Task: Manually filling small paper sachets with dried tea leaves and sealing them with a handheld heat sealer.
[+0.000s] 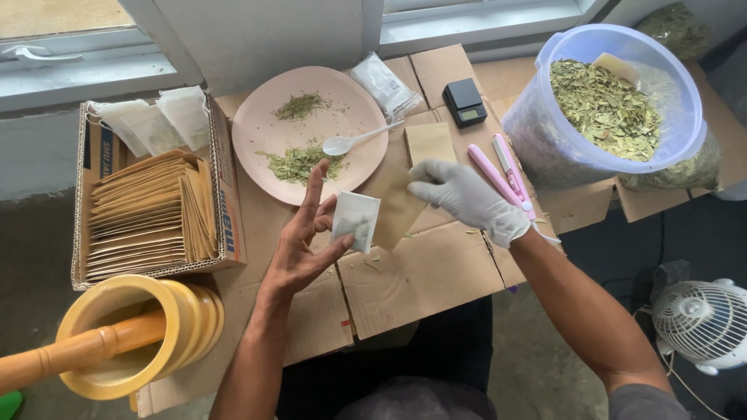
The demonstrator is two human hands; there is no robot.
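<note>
From the head camera, your bare left hand (305, 241) is spread open, palm up, with its fingers splayed; the small white paper tea-bag sachet (355, 221) rests against the thumb and fingertips rather than being clenched. The sachet sits just above the flattened brown cardboard sheets (424, 272) that cover the work surface, right beside the lower rim of the round pale pink plate (268, 101).

Your white-gloved right hand (469, 198) lies fingers-down on a flat brown kraft paper envelope (405, 190), pressing or pinching its edge (whether it truly grips the paper, you cannot tell from here). The two hands are near each other but not touching.

On the plate lie two small heaps of dried green leaf flakes (299, 162), with a white plastic spoon (354, 141) resting across the rim. Behind it are a clear plastic bag of white sachets (384, 84) and a small black digital pocket scale (464, 102). A pink and white handheld sealer (502, 173) lies just right of the gloved hand. A large translucent plastic tub of dried green leaves (615, 101) stands at the far right. At your left, an open cardboard box filled with stacked brown envelopes (152, 214) sits above a yellow wooden mortar with its pestle (128, 338).
</note>
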